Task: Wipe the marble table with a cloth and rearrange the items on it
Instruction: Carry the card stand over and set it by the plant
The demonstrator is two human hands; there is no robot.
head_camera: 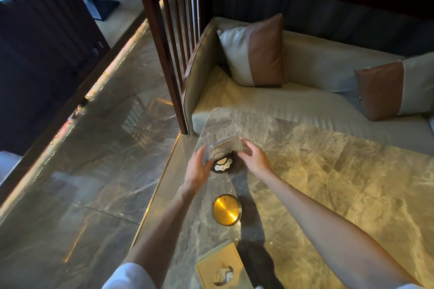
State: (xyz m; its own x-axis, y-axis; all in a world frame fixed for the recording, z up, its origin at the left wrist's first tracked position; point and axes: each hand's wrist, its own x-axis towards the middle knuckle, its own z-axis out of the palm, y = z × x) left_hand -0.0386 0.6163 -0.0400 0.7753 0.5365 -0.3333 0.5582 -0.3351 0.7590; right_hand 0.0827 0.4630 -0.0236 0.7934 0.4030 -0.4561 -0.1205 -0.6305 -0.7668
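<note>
A clear acrylic sign stand (224,148) stands near the far left corner of the marble table (328,183). My left hand (199,166) grips its left edge and my right hand (253,156) grips its right edge. Just in front of the stand lies a round black call-button device (223,165), partly hidden by it. Closer to me on the table sits a round gold coaster (227,209). At the near edge lies a tan tissue box (223,267) with an oval opening. No cloth is in view.
A cream sofa (293,101) with two brown-and-white cushions (253,51) runs behind the table. A dark wooden slat screen (169,42) rises at the table's far left corner. Polished stone floor (82,171) lies to the left.
</note>
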